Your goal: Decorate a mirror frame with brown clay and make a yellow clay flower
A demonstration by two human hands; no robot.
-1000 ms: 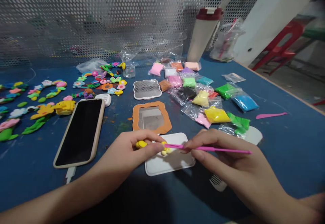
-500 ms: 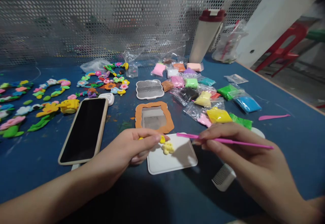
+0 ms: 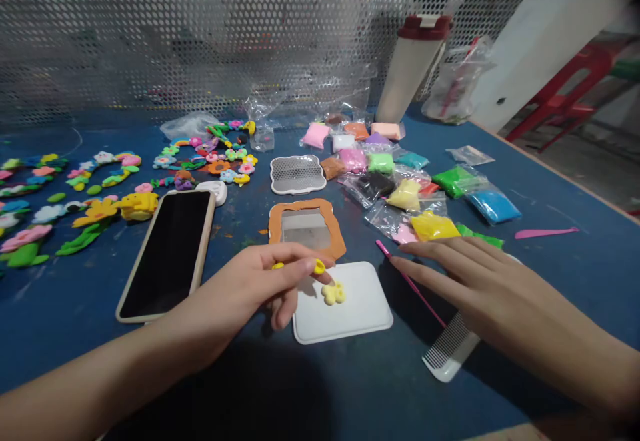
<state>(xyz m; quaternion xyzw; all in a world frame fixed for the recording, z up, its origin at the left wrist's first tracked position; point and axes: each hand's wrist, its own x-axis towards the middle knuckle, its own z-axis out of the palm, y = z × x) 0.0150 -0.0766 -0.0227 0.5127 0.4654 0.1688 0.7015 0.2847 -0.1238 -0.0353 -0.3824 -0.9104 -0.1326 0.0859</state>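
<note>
My left hand (image 3: 273,284) pinches small bright yellow clay pieces (image 3: 319,267) between thumb and fingers, just above a white rectangular board (image 3: 350,314). On that board sits a pale yellow clay shape with rounded lobes (image 3: 333,292). My right hand (image 3: 465,281) is open, fingers stretched out, above a thin pink modelling tool (image 3: 420,293) that lies slanted on the table. Its fingertips are close to the tool; whether they touch it I cannot tell. Beneath the palm a white comb (image 3: 450,351) is partly covered. Behind the board lies a small mirror framed in orange-brown clay (image 3: 306,227).
A phone (image 3: 170,254) lies left of my left hand, with colourful clay figures (image 3: 137,206) beyond. Bagged clay packets (image 3: 405,194) spread behind my right hand. A tumbler (image 3: 415,67) stands at the back. Another white-rimmed mirror (image 3: 298,175) and second pink tool (image 3: 546,233) lie on the table.
My right hand has let go of the pink modelling tool, which now lies on the table, and its fingers have straightened. My left hand still pinches the yellow clay, its lower fingers looser.
</note>
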